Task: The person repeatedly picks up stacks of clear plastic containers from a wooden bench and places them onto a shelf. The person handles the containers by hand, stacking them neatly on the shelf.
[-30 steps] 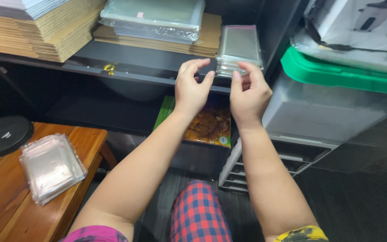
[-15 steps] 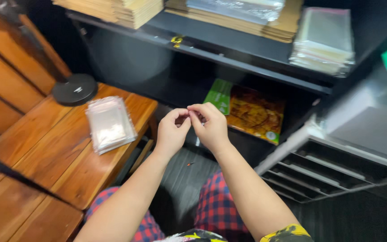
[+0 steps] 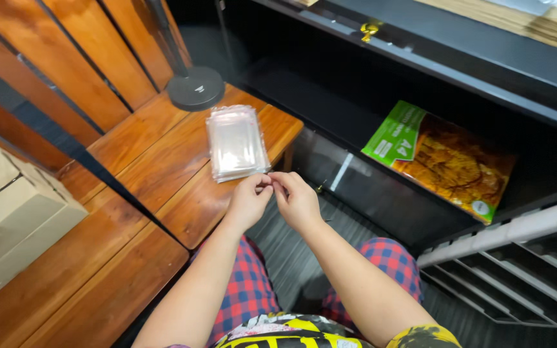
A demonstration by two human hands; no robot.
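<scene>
Both hands are off the upper shelf (image 3: 485, 58), where a second ago they gripped a clear packet. I now see left hand (image 3: 247, 201) and right hand (image 3: 296, 200) fingertip to fingertip just below the stack of clear sleeves (image 3: 235, 143) on the wooden table (image 3: 162, 174).

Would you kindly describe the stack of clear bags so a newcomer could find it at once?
Start at the wooden table on the left, with the round black lamp base at its back. The stack of clear bags lies near the table's front edge, just beyond both hands; it is the only shiny, see-through thing there.
</scene>
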